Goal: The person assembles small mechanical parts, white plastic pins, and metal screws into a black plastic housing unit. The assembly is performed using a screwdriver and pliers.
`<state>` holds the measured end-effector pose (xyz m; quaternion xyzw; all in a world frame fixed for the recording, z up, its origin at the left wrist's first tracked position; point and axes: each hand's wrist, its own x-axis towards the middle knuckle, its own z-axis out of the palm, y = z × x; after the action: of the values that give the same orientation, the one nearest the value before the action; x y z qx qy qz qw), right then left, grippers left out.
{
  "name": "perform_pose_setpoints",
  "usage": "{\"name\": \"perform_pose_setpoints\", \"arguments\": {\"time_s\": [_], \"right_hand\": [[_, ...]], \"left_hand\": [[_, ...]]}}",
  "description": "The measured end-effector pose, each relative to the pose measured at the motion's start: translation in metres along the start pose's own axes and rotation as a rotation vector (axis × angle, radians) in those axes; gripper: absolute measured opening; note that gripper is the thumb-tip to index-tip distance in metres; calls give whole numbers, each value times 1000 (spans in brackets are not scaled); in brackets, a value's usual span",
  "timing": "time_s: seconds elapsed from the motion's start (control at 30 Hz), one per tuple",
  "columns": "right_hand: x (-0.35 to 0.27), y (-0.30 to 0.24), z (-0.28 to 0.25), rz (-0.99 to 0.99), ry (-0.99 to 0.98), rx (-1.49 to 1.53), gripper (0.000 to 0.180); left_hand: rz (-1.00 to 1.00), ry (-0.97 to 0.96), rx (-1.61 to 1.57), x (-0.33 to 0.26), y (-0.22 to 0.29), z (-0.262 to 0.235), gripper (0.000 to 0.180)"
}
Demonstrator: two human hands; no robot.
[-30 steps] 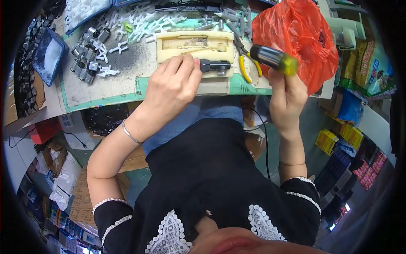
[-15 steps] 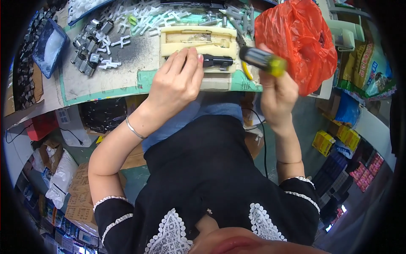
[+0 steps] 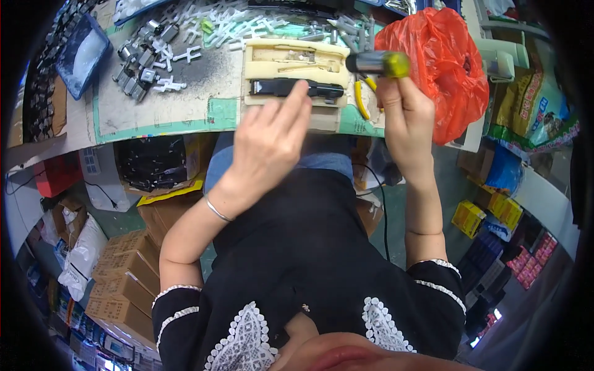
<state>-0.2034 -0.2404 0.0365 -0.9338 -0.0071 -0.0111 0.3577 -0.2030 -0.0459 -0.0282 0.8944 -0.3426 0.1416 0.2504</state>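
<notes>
Black part (image 3: 278, 88): lay lengthwise along the near side of the cream block (image 3: 263, 69), on the table (image 3: 154, 115).
Left hand (image 3: 269, 141): fingers were loosely stretched, nothing seen in grip; index fingertip overlapped the black part, contact could not be told.
Right hand (image 3: 409, 120): was closed around the black-and-yellow tool (image 3: 375, 63), near the block's right end.
Pliers (image 3: 361, 102): yellow handles showed between block and red bag (image 3: 427, 74).
Silver motors (image 3: 130, 85): lay beside white forked pieces (image 3: 188, 54), left of the block.
</notes>
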Motion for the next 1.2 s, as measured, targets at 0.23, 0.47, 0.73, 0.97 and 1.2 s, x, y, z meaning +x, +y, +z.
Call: {"name": "perform_pose_setpoints", "arguments": {"time_s": [0.23, 0.47, 0.73, 0.97, 1.2], "right_hand": [[20, -11, 37, -312, -108, -71, 21], [15, -15, 42, -319, -253, -195, 23], [29, -39, 53, -440, -265, -180, 30], [48, -30, 66, -384, -202, -149, 24], [36, 53, -50, 148, 607, -146, 38]], "left_hand": [[-91, -35, 151, -29, 16, 28, 7], [-113, 36, 57, -34, 11, 35, 1], [-120, 17, -28, -36, 9, 29, 8], [-155, 91, -158, -27, 3, 29, 2], [-200, 106, -385, -15, 0, 15, 16]]}}
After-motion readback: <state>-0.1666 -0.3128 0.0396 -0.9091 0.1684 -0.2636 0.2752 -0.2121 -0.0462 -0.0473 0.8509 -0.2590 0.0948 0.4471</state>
